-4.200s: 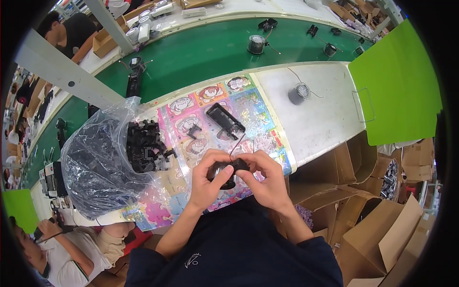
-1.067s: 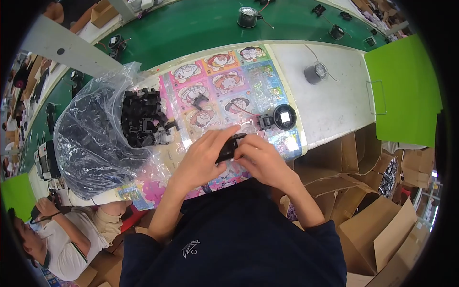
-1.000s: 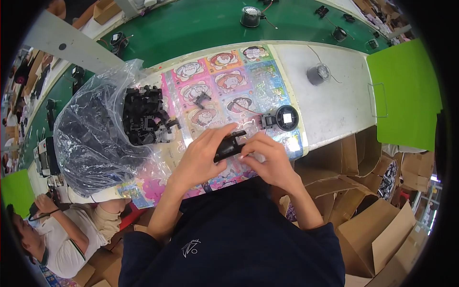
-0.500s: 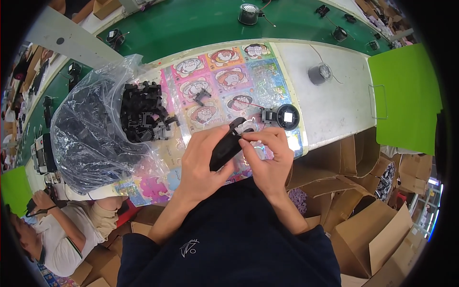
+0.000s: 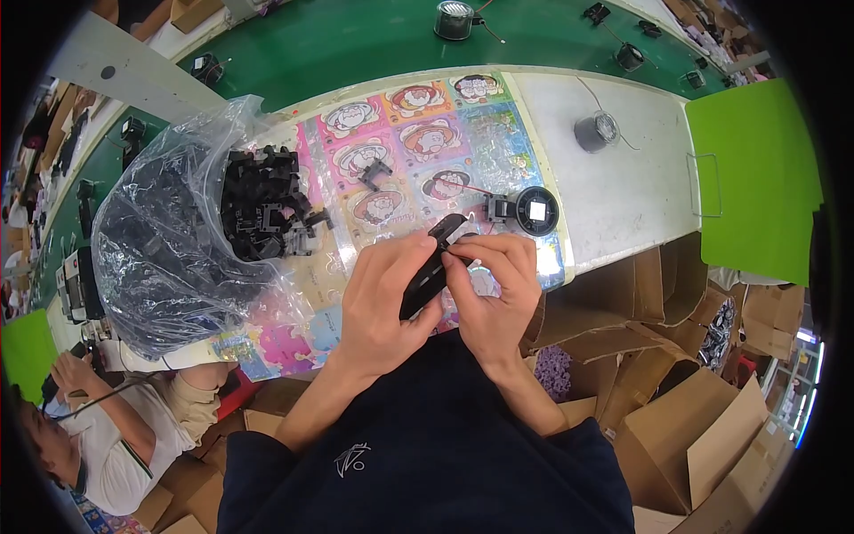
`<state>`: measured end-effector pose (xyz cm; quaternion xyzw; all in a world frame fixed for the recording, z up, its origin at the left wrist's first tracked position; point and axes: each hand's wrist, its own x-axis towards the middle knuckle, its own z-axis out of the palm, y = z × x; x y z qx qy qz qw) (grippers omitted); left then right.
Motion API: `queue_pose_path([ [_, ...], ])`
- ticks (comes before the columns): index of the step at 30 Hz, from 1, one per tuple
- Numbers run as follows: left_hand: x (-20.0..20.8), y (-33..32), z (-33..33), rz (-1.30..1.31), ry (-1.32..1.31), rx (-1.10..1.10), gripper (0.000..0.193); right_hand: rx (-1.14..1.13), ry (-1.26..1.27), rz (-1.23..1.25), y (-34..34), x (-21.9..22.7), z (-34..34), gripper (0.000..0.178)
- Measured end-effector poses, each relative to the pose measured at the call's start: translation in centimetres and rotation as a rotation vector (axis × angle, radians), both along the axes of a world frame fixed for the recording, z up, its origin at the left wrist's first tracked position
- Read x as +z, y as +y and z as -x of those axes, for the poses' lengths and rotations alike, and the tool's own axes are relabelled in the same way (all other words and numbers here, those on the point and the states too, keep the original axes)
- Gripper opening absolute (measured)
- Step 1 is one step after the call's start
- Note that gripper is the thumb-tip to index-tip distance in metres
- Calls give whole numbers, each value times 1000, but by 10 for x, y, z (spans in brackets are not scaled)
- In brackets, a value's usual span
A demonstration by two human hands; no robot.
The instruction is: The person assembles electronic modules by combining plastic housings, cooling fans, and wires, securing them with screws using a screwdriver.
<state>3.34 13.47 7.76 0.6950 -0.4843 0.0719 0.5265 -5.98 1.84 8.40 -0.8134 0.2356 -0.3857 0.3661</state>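
Observation:
My left hand [image 5: 382, 298] is wrapped round a long black plastic housing [image 5: 425, 287], held slanting above the mat with its far end up and to the right. At its upper part, the fingertips of my right hand [image 5: 495, 289] are pinched together against it. Whatever small piece they may hold is hidden. Just beyond my right hand lies a round black lamp-like unit [image 5: 536, 211] with a white square in its middle, a bracket and a thin red wire. A loose black clip-like part [image 5: 374, 173] rests on the mat farther away.
A clear plastic bag [image 5: 156, 240] spills a heap of black plastic parts [image 5: 262, 200] at left. A clear-topped cylindrical unit [image 5: 596, 132] stands on the white tabletop. More units [image 5: 455, 21] sit on the green belt [image 5: 356, 53]. Cardboard boxes [image 5: 676, 436] crowd the right; a co-worker [image 5: 133, 427] sits left.
The black housing has tipped slightly steeper in my left hand, and my right fingers have shifted a little along it. Units on the green belt have slid slightly left. The co-worker's hands have moved.

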Motion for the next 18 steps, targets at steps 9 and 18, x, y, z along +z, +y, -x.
queue_pose_path([
  [9,0,1,3,-20,-69,9,75,-33,-13,89,3,2,1,21],
  [18,-5,0,8,-6,-82,4,77,-16,119,208,3,11,2,19],
])
